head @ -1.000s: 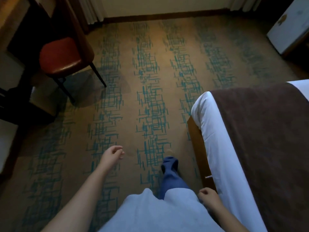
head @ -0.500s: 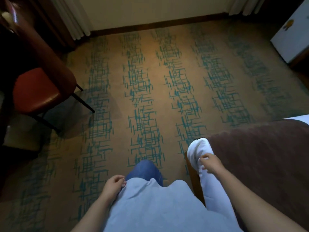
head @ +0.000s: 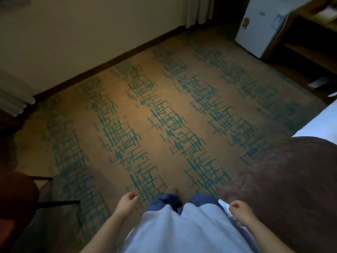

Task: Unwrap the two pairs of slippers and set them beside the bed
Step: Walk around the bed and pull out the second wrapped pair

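No slippers show in the head view. The bed (head: 291,179) fills the lower right, its corner covered by a dark brown runner with white sheet beyond. My left hand (head: 127,202) hangs loosely curled beside my hip over the carpet, holding nothing. My right hand (head: 240,209) is also curled and without anything in it, close to the bed's corner at the white sheet edge. My light blue shirt and blue trousers fill the bottom centre.
Tan carpet (head: 164,115) with teal patterns spreads ahead to a cream wall. A red chair (head: 16,203) with dark legs sits at the lower left. A white mini fridge (head: 259,24) and dark wooden shelving (head: 310,42) stand at the top right. Curtains hang at left and top.
The view has swung right as I walk past the bed corner. The chair slid to the left edge, the fridge came closer. My right hand dropped off the bed's sheet corner.
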`<state>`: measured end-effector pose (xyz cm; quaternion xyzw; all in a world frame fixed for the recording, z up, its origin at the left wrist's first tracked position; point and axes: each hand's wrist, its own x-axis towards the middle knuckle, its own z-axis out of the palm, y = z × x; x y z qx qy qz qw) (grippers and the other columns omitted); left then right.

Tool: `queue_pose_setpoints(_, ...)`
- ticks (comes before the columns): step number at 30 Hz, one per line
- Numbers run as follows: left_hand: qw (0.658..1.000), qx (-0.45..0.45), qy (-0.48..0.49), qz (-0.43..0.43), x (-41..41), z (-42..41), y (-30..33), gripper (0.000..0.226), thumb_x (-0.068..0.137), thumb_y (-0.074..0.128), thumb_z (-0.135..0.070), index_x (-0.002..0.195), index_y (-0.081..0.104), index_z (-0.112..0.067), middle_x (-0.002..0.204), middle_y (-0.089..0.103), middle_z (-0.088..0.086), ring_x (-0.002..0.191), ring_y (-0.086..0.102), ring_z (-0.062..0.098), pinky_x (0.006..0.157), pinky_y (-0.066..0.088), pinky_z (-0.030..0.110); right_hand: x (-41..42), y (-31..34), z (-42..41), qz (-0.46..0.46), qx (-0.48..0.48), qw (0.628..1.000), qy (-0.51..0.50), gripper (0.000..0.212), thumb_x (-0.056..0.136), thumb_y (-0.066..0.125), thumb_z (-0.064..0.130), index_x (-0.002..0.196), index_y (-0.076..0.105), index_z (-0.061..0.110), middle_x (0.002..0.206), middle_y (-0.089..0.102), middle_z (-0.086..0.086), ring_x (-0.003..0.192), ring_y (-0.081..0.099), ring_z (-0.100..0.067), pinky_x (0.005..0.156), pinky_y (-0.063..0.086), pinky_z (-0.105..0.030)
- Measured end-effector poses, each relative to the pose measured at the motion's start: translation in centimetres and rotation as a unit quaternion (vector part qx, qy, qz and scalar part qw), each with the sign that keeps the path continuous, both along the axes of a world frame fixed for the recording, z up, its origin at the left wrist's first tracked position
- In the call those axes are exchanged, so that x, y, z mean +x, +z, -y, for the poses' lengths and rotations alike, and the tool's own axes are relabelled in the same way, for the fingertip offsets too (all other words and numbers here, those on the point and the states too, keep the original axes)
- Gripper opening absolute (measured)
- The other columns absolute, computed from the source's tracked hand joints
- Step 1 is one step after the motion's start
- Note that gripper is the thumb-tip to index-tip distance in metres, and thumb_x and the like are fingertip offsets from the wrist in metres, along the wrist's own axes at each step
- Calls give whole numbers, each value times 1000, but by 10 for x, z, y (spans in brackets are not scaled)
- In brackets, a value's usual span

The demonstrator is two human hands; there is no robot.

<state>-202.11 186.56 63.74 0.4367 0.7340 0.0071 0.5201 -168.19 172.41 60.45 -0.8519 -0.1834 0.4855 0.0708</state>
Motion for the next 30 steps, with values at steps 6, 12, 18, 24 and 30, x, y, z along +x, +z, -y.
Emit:
queue_pose_setpoints(6,992,41,-120,20,83,-163,24,16,92,44,-9,99,59,-9,87,63,12,62,56,14,51,38,22,11,1,-42,-12,-21,993,-111,20,83,56,17,63,55,15,66,59,-4,63,53,-21,55,34,-28)
queue_pose_setpoints(12,984,42,-159,64,181,-263,18,20,92,43,-8,105,59,-6,83,62,7,62,56,15,52,35,24,63,-20,-124,-48,-43,990,-127,15,88,49,13,84,62,7,92,64,-14,84,57,-25,74,42,-31)
queue_pose_setpoints(18,971,-7,-235,43,266,-341,11,19,93,43,-8,104,57,-8,75,59,0,61,55,14,50,34,23,161,-15,-238,-29,13,984,-174,11,85,51,16,75,54,18,83,59,-5,82,59,-25,79,48,-34)
queue_pose_setpoints(24,971,13,-237,33,348,-418,9,14,89,46,-3,91,59,-6,71,60,8,60,55,17,46,40,18,276,12,-334,14,34,984,-176,11,88,52,25,97,56,22,107,65,-7,100,64,-30,74,43,-29)
queue_pose_setpoints(30,949,-17,-314,23,440,-496,-11,21,80,54,-8,62,58,-17,65,58,11,64,51,20,64,39,29,358,4,-390,10,25,976,-217,28,90,50,27,117,55,20,113,63,-3,96,65,-24,75,47,-30)
